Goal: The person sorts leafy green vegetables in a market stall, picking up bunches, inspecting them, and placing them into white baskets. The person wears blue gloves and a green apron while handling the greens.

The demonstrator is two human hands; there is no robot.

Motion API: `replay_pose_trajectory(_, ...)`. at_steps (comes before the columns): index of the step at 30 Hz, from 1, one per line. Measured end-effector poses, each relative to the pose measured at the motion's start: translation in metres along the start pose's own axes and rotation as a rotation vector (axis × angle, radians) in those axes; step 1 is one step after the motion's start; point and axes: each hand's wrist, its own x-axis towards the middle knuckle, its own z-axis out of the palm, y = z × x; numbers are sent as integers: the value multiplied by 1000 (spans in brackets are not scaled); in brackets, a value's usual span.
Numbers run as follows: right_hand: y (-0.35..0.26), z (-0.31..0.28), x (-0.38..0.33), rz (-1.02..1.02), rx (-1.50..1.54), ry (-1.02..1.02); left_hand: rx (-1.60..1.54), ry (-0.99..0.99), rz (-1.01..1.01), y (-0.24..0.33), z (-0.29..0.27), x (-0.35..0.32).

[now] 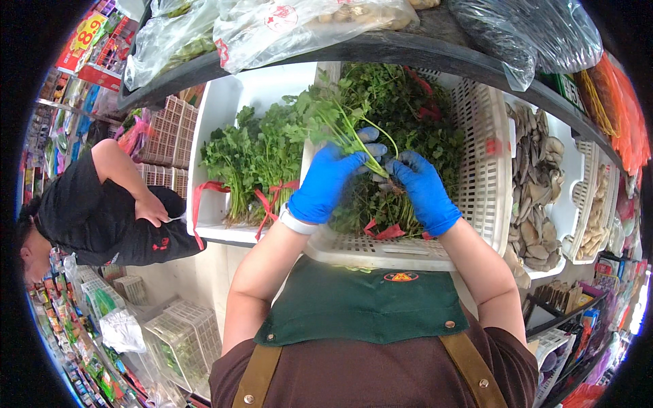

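Observation:
My blue-gloved left hand [323, 180] is closed around the stems of a small bunch of coriander [333, 115], its leaves pointing up and to the left. At the root end of those stems, my blue-gloved right hand [424, 187] has its fingers pinched together; its fingertips are partly hidden there. Both hands are above a white slatted plastic crate [479, 156] that holds a heap of darker coriander [435, 143]. A red ribbon [386, 231] lies over the near part of the heap. Left of the crate, a white box [221, 92] contains upright coriander bunches [265, 146] with red ties.
A dark shelf edge [326, 58] carrying plastic bags [272, 27] crosses above the crates. On the right stands a tray of grey mushrooms [534, 190]. A person in black [129, 204] is close by on the left, near a floor crate [183, 340].

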Motion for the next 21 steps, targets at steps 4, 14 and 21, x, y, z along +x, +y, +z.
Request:
replay_pose_trajectory(4, 1, 2, 4, 71, 200, 11, 21, 32, 65, -2, -1, -1)
replay_pose_trajectory(14, 2, -19, 19, 218, 277, 75, 10, 125, 129, 6, -11, -6)
replay_pose_trajectory(21, 45, -58, 48, 289, -456, -300, -80, 74, 102, 8, -13, -8)
